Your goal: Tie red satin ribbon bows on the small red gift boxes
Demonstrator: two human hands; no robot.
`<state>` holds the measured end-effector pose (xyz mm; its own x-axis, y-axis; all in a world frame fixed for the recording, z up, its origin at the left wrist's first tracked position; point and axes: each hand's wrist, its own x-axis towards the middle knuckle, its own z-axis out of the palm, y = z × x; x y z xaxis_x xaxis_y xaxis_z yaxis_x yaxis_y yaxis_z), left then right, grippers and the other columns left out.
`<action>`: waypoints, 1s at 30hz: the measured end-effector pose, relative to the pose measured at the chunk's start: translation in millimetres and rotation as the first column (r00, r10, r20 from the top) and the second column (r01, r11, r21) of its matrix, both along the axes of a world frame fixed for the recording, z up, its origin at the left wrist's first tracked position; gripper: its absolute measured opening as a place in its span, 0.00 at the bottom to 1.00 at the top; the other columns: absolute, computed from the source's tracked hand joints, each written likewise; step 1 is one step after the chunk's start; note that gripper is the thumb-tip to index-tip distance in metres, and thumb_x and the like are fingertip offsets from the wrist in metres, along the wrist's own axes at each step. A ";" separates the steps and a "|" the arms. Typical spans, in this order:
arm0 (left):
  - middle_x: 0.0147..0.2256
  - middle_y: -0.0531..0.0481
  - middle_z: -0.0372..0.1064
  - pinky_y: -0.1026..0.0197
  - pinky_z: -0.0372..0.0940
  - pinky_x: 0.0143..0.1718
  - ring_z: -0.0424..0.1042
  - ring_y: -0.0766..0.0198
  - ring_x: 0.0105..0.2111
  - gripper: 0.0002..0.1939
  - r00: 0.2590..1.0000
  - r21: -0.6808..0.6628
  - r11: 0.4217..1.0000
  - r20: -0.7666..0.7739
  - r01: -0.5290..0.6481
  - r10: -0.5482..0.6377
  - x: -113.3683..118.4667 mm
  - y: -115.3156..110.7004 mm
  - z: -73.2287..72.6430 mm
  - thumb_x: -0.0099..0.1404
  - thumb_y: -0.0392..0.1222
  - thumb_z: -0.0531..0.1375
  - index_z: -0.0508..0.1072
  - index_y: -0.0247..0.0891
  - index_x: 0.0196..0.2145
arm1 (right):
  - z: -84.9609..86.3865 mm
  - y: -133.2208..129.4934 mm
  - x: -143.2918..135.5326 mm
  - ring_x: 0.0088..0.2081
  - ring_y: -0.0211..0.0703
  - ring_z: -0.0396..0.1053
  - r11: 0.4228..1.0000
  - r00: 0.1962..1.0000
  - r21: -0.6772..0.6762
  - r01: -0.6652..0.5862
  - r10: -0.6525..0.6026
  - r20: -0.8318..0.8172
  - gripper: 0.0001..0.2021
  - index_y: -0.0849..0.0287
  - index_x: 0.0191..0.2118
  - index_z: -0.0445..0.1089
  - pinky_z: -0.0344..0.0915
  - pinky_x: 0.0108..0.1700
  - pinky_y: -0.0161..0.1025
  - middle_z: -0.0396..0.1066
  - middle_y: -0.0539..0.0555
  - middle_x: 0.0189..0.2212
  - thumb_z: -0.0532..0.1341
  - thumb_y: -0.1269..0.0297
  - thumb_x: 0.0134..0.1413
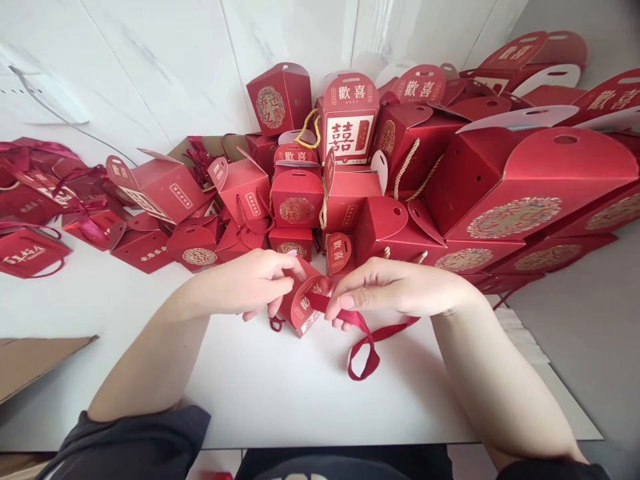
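A small red box with a rounded, printed top flap stands between my hands over the white table. My left hand is at the box's left side, its fingers curled against it; the fingertips are partly hidden. A dark red ribbon runs from the box's top flap to my right hand, which pinches it between thumb and fingers. From there the ribbon trails right and forms a loop on the table.
Many red gift boxes, some with rope handles, are piled along the wall behind the hands. Larger ones stack up at the right. Ribboned red boxes lie at the far left. A cardboard piece lies at the left edge.
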<state>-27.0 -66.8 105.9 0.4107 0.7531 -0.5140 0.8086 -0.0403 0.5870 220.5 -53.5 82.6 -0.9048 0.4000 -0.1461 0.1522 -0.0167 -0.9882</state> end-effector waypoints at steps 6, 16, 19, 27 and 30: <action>0.24 0.55 0.71 0.70 0.56 0.14 0.61 0.72 0.13 0.14 1.000 0.001 1.000 -0.019 0.016 -0.016 2.3 0.8 1.2 0.66 0.42 0.50 0.73 0.44 0.44 | 0.1 2.6 -1.3 0.41 0.39 0.73 1.000 0.998 0.005 -0.006 0.006 -0.056 0.15 0.66 0.45 0.77 0.66 0.48 0.37 0.78 0.56 0.40 0.58 0.62 0.66; 0.24 0.54 0.71 0.69 0.58 0.15 0.62 0.71 0.14 0.14 1.000 -0.021 0.999 -0.008 0.024 -0.025 4.6 0.5 2.5 0.65 0.43 0.51 0.74 0.43 0.42 | 0.6 4.3 2.8 0.43 0.44 0.75 0.998 0.999 -0.043 0.034 -0.036 -0.026 0.19 0.67 0.48 0.78 0.66 0.53 0.41 0.79 0.60 0.40 0.59 0.56 0.65; 0.25 0.55 0.72 0.69 0.58 0.15 0.62 0.71 0.14 0.14 0.999 -0.027 0.999 0.017 0.030 -0.029 4.1 0.3 2.7 0.66 0.43 0.51 0.74 0.44 0.43 | 0.3 4.6 2.7 0.44 0.43 0.75 0.999 1.000 -0.047 0.019 -0.020 -0.024 0.19 0.66 0.49 0.77 0.66 0.53 0.40 0.79 0.60 0.41 0.58 0.56 0.65; 0.28 0.51 0.74 0.70 0.60 0.14 0.75 0.62 0.25 0.14 0.998 -0.014 0.999 0.052 0.046 -0.045 3.0 1.4 -2.5 0.66 0.45 0.51 0.73 0.42 0.44 | -6.9 6.2 -3.6 0.45 0.45 0.76 0.985 0.994 -0.163 -0.049 0.032 -0.104 0.18 0.66 0.51 0.76 0.67 0.54 0.43 0.79 0.63 0.43 0.58 0.58 0.66; 0.30 0.49 0.75 0.69 0.60 0.15 0.77 0.59 0.30 0.15 0.997 -0.025 0.999 0.061 0.042 -0.041 3.0 1.4 -3.2 0.66 0.44 0.51 0.74 0.43 0.45 | -9.6 7.6 -5.4 0.47 0.46 0.76 0.983 0.993 -0.174 -0.052 0.033 -0.112 0.18 0.66 0.52 0.75 0.66 0.56 0.44 0.78 0.63 0.45 0.58 0.59 0.66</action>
<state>-24.0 -65.4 102.7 0.4725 0.7213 -0.5065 0.7692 -0.0570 0.6364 215.1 -45.8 73.0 -0.9349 0.3372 -0.1109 0.0486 -0.1879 -0.9810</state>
